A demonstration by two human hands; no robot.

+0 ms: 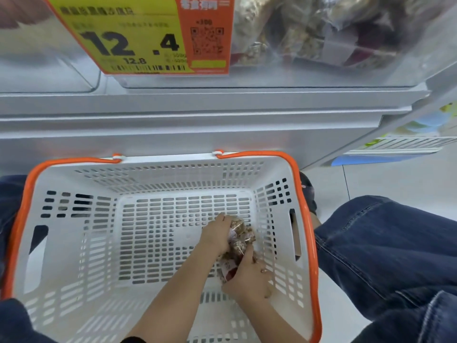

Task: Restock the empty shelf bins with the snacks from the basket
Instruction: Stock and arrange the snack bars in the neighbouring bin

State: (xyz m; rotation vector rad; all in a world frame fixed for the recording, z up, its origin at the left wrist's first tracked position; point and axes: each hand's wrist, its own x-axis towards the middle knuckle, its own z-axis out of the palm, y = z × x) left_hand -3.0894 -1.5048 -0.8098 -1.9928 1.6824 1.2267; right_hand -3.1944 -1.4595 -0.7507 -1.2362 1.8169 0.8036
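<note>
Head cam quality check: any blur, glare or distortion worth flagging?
Head view: wide-angle bend bows the shelf edge; price tag big digits legible, small print smeared; clear bin hazy with reflections, so its bagged snacks look soft; basket evenly lit, no hard shadows; both hands, left hand and right hand, sharp on the snack packets.

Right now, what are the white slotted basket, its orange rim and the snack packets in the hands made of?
White slotted basket: moulded rigid plastic, matte, judging by the uniform slots. Orange rim: smooth, slightly glossy, probably plastic too. Snack packets: thin clear film, crinkled and shiny, brown pieces visible inside.
</note>
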